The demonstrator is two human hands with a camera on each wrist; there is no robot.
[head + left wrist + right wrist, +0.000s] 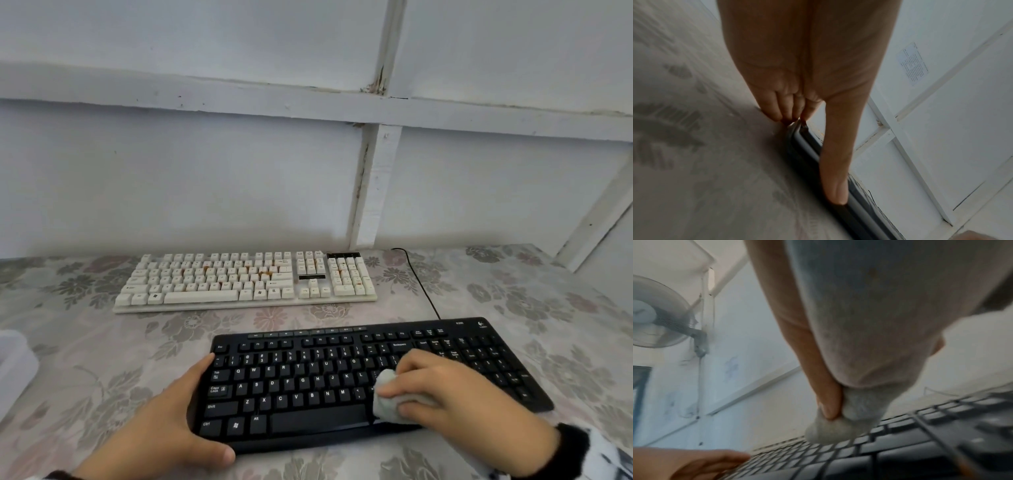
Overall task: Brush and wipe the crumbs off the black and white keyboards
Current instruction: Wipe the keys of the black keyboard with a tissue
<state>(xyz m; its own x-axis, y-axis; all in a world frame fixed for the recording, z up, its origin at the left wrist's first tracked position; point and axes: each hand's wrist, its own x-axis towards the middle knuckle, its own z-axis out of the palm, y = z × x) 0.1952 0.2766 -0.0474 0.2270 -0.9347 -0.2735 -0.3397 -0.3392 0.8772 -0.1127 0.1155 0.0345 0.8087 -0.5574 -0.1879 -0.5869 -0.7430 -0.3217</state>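
Observation:
The black keyboard (308,380) lies near me on the flowered tablecloth. My left hand (171,411) braces its left end, thumb along the front edge and fingers against the side; the left wrist view shows the thumb (836,170) lying on the keyboard's edge (859,199). My right hand (442,387) grips a bunched pale grey cloth (388,397) and presses it on the keys right of the letter block. In the right wrist view the cloth (838,426) touches the black keys (859,456). The white keyboard (239,277), speckled with orange-brown crumbs, lies farther back.
A black cable (419,281) runs from the black keyboard's back edge toward the wall. A white box (13,370) sits at the table's left edge. A white panelled wall (205,171) stands close behind. A wall fan (655,311) hangs up on the left.

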